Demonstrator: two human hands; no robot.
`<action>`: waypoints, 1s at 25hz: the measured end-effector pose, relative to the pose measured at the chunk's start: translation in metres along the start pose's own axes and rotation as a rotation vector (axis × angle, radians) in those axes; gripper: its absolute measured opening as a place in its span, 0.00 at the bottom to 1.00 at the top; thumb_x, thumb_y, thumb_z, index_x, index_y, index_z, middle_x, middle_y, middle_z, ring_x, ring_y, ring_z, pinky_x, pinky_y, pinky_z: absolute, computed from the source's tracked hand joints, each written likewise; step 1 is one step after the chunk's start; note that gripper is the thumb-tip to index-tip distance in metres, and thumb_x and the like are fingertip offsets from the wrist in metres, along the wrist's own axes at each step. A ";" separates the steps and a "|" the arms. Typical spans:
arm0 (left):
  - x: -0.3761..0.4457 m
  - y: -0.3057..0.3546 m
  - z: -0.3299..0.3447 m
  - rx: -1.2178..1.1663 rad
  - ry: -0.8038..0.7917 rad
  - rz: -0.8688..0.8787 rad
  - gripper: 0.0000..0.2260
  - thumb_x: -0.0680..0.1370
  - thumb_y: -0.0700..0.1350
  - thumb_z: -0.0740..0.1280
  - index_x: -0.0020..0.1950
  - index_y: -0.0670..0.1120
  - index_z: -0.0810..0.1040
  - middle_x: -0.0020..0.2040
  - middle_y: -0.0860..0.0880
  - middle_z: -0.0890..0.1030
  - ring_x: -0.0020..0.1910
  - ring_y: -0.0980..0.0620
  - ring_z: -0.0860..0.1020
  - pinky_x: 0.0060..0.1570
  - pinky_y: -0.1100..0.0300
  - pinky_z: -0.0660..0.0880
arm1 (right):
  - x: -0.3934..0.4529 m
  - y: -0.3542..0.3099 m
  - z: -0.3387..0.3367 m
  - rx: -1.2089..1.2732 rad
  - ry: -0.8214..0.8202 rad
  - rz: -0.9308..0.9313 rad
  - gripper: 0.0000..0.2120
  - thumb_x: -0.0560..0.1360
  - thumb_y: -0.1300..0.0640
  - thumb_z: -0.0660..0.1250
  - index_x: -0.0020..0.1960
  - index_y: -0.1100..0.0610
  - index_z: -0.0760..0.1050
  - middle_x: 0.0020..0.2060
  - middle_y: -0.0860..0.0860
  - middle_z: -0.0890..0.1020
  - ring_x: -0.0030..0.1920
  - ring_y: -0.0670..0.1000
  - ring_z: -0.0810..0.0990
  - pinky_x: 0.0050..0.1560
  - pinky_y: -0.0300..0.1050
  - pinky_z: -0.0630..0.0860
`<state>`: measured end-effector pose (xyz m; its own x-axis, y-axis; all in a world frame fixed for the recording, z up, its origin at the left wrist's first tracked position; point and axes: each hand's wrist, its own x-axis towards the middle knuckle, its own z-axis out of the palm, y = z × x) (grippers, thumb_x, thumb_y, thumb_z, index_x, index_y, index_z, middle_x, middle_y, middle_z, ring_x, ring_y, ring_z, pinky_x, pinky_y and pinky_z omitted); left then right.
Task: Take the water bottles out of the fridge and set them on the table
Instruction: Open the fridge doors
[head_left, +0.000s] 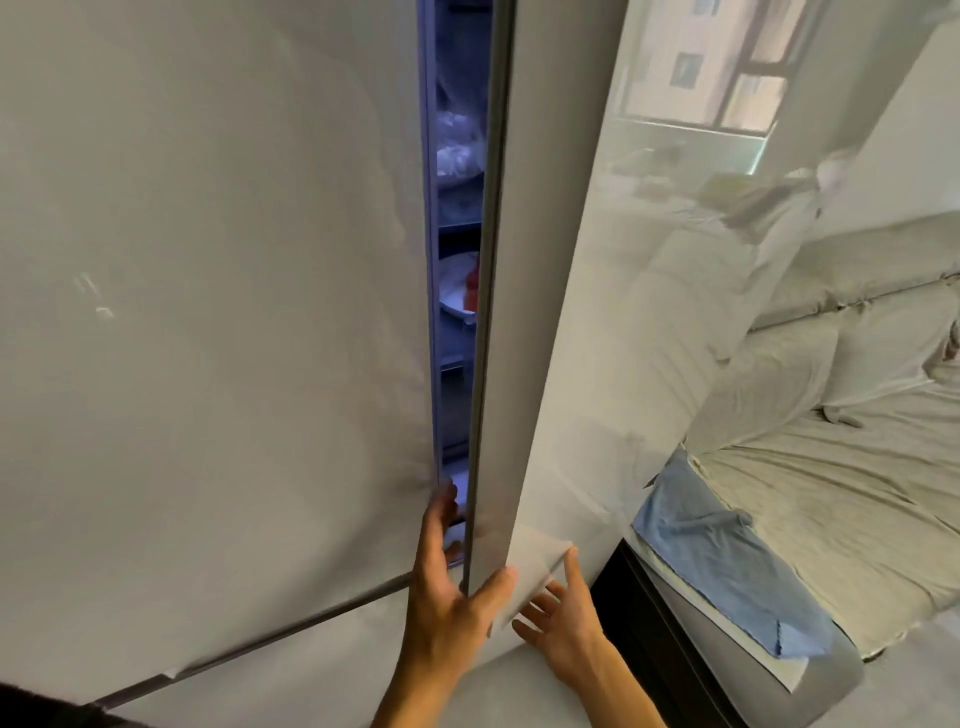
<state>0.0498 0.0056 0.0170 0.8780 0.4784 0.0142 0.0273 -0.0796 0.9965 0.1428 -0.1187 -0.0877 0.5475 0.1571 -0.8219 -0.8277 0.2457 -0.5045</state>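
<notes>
A pale grey fridge fills the view. Its right door (550, 249) stands a narrow crack open beside the closed left door (208, 312). My left hand (447, 582) grips the right door's free edge near its bottom, fingers curled into the gap and thumb on the front. My right hand (563, 618) is just right of it, fingers spread and straight at the door's lower corner, holding nothing. Through the lit gap (457, 389) I see a white bag (457, 150) and a white plate (453, 291) with something red. No water bottles and no table are in view.
A lower fridge panel (311, 675) sits beneath the doors. To the right, a glossy surface (675, 234) mirrors a window. A sofa draped in light sheets (831, 467) stands close by, with a blue cloth (717, 561) over its near arm.
</notes>
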 end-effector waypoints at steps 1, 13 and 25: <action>-0.008 0.003 0.005 0.016 -0.034 0.010 0.39 0.64 0.53 0.74 0.69 0.72 0.58 0.66 0.64 0.72 0.64 0.59 0.73 0.60 0.58 0.74 | -0.016 -0.002 -0.007 -0.050 0.030 -0.019 0.41 0.72 0.30 0.62 0.71 0.59 0.67 0.62 0.60 0.77 0.55 0.61 0.78 0.49 0.55 0.78; -0.148 0.033 0.141 0.103 -0.076 0.085 0.30 0.62 0.64 0.69 0.63 0.67 0.66 0.60 0.67 0.75 0.59 0.64 0.74 0.53 0.68 0.72 | -0.297 -0.070 -0.113 -0.536 -0.058 -1.359 0.33 0.67 0.33 0.69 0.68 0.31 0.59 0.65 0.35 0.72 0.63 0.38 0.73 0.55 0.36 0.73; -0.149 0.138 0.214 0.193 0.026 0.390 0.30 0.73 0.39 0.69 0.64 0.68 0.64 0.65 0.57 0.73 0.61 0.61 0.73 0.59 0.59 0.74 | -0.305 -0.149 -0.242 -0.379 0.497 -1.570 0.40 0.67 0.53 0.79 0.71 0.44 0.60 0.66 0.41 0.67 0.67 0.48 0.69 0.68 0.56 0.69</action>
<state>0.0252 -0.2634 0.1343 0.8281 0.4013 0.3913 -0.2136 -0.4195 0.8823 0.0697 -0.4353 0.1742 0.7836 -0.3109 0.5379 0.4178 -0.3772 -0.8266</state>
